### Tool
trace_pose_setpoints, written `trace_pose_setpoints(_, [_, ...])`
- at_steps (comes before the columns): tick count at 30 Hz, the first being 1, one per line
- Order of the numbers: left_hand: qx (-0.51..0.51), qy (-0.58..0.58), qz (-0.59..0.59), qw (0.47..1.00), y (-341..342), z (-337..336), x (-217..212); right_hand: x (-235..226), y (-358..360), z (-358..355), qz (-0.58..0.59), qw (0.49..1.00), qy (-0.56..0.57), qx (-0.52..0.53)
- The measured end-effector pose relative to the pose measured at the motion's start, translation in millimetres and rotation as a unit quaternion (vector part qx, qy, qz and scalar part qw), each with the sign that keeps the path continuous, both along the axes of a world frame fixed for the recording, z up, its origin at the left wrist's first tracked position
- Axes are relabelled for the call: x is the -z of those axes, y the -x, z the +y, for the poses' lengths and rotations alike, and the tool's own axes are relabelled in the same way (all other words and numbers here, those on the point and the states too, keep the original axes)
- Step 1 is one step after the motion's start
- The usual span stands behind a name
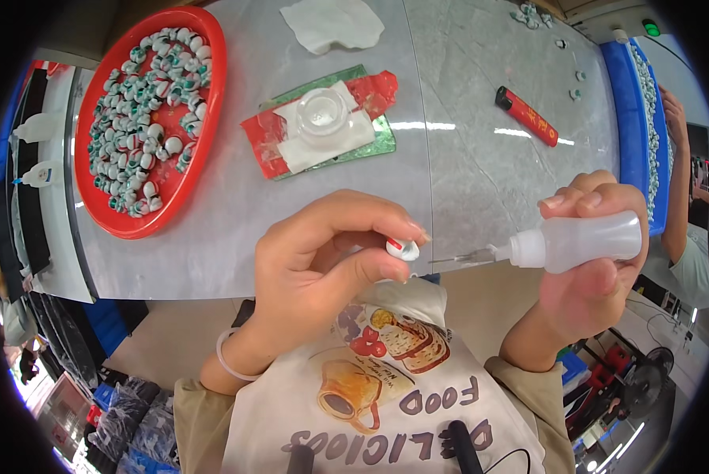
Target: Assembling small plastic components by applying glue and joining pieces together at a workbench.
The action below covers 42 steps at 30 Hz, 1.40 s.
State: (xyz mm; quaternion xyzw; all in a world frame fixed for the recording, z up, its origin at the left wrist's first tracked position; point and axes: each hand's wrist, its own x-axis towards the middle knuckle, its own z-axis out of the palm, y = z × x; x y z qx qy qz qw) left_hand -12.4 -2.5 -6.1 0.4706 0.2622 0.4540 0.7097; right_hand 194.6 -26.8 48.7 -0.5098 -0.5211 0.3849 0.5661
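My left hand (pixel 307 261) pinches a small rounded white piece with a red stripe (pixel 403 250) between thumb and fingertips, above the table's front edge. My right hand (pixel 595 296) is wrapped round a translucent squeeze bottle (pixel 592 241), tipped on its side. From its white cap a thin needle nozzle (pixel 469 257) points left, its tip just short of the small piece. Farther back lies a green pad (pixel 382 141) with red wrapping and white tissue on it. A small clear round dish (pixel 323 114) rests on top of these.
A red oval tray (pixel 214 118) at the left holds many small white and green pieces. Behind the pad lies a white tissue (pixel 335 24). A red tube with a black end (pixel 527 116) lies at the right. Another person's arm (pixel 676 197) is beside a blue bin (pixel 631 118) of pieces.
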Motion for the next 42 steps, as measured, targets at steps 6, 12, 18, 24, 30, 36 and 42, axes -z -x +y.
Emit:
trace_pose_setpoints(6, [-0.007,0.018,0.006,1.000,-2.2,-1.3,-0.8,-0.4,10.3,-1.1,-0.086,0.996,0.000,0.010])
trace_pose_setpoints(12, [-0.010,-0.001,0.005,1.000,0.2,0.7,3.9,-24.4,4.3,-4.5,-0.407,0.887,-0.118,-0.182])
trace_pose_setpoints(18, [-0.038,0.049,0.053,0.997,-7.0,2.0,-5.1,-29.8,0.1,-10.6,-0.407,0.890,-0.088,-0.187])
trace_pose_setpoints(24, [-0.039,0.050,0.053,0.997,-8.3,1.3,-6.4,-31.9,5.4,-19.3,-0.413,0.892,-0.074,-0.167])
trace_pose_setpoints(30, [-0.046,0.105,0.036,0.993,-8.4,2.9,-10.2,-26.1,7.4,-28.5,-0.463,0.872,-0.059,-0.150])
trace_pose_setpoints(36, [-0.041,0.105,0.033,0.993,-8.3,1.1,-9.6,-17.2,15.4,-24.5,-0.397,0.898,-0.144,-0.125])
trace_pose_setpoints(42, [-0.050,0.117,0.032,0.991,-10.5,2.3,-10.9,-12.9,19.6,-28.1,-0.408,0.891,-0.178,-0.087])
